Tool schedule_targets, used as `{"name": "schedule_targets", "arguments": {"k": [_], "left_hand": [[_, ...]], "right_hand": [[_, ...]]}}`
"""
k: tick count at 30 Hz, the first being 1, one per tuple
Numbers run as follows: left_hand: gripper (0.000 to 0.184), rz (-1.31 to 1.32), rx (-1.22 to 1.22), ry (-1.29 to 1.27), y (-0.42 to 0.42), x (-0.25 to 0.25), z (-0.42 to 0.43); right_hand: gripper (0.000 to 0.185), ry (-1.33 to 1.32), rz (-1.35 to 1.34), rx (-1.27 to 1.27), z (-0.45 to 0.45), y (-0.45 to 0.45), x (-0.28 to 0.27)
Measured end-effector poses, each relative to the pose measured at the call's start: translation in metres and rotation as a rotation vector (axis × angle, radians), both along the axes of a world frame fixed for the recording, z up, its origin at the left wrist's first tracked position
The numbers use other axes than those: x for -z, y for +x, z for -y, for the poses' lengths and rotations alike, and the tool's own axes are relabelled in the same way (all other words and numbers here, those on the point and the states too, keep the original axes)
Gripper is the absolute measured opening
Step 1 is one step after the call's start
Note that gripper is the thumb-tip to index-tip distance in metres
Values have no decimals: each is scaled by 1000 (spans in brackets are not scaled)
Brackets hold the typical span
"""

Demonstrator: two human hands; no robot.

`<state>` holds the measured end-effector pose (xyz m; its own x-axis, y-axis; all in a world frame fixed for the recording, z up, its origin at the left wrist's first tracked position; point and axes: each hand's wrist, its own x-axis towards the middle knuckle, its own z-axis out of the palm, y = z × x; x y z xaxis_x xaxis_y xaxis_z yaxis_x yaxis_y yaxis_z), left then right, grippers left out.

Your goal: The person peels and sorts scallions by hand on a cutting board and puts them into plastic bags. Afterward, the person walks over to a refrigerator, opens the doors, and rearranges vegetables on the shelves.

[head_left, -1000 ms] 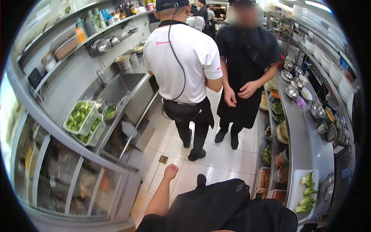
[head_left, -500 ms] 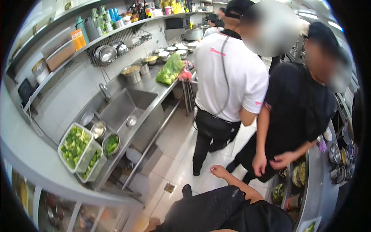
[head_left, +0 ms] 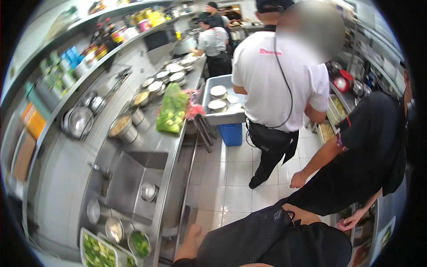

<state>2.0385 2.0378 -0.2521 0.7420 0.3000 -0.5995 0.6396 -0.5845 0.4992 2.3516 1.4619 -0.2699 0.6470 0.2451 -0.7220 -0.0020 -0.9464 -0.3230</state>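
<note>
My left hand (head_left: 194, 230) hangs low beside the front edge of the steel counter (head_left: 167, 178); it is small and blurred, so its fingers cannot be made out. Only a patch of my right arm shows at the edge of my black clothing; the right hand itself is hidden. Nearest on the left are a bowl of green leaves (head_left: 140, 244), a bowl of pale pieces (head_left: 114, 230) and a white basket of cut broccoli (head_left: 98, 249). The sink (head_left: 122, 178) holds a small metal bowl (head_left: 149, 191).
A person in white (head_left: 280, 80) stands ahead beside a grey tub (head_left: 224, 119) with metal bowls. Close on my right is a person in black (head_left: 369, 147). A bag of green vegetables (head_left: 171, 109) lies on the counter. Tiled floor (head_left: 238, 173) runs between.
My view has swung right and forward. My right hand has dropped out of sight. The person in black has moved closer along my right, arms now apart; the grey tub has come into view.
</note>
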Motion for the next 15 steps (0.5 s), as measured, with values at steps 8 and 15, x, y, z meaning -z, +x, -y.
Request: {"name": "schedule_targets", "arguments": {"k": [8, 15], "left_hand": [[11, 329, -607, -344, 250, -111, -19], [10, 104, -385, -121, 230, -100, 27]], "right_hand": [[25, -6, -65, 4, -15, 111, 2], [23, 170, -245, 43, -158, 205, -44]]}}
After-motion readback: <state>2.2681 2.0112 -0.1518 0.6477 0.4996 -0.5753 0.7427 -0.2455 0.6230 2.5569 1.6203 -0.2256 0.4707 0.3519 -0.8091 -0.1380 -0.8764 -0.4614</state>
